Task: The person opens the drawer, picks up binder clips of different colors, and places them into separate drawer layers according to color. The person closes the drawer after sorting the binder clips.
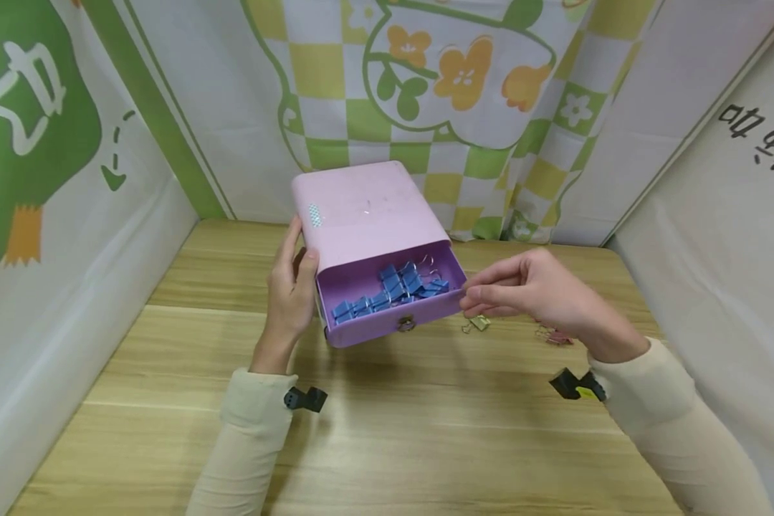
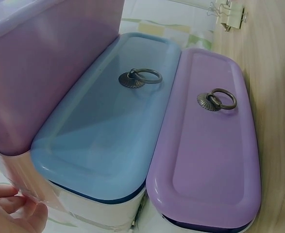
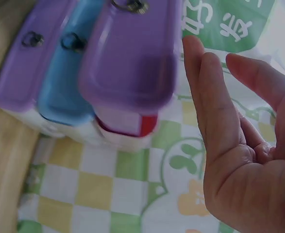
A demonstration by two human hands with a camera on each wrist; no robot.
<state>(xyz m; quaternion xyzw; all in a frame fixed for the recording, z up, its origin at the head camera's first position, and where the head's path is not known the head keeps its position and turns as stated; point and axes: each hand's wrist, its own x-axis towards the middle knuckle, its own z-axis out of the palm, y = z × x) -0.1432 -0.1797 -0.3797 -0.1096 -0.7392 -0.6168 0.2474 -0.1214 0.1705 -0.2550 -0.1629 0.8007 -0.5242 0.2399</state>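
Observation:
A small pink-topped drawer cabinet (image 1: 370,204) stands on the table, its top purple drawer (image 1: 368,332) pulled out. Several blue binder clips (image 1: 396,285) lie inside that drawer. Below it, the blue drawer (image 2: 103,126) and the lower purple drawer (image 2: 208,160) are closed, each with a ring pull. My left hand (image 1: 290,294) rests against the cabinet's left side, thumb near the front edge. At the open drawer's right front corner is my right hand (image 1: 535,290), its fingers extended; the right wrist view shows nothing between fingers and thumb.
A yellow-green binder clip (image 1: 480,322) lies on the wooden table (image 1: 400,444) under my right hand. Pink binder clips (image 1: 559,337) lie farther right, partly behind the wrist. A checked, flowered curtain (image 1: 438,165) hangs behind the cabinet, with white panels at both sides.

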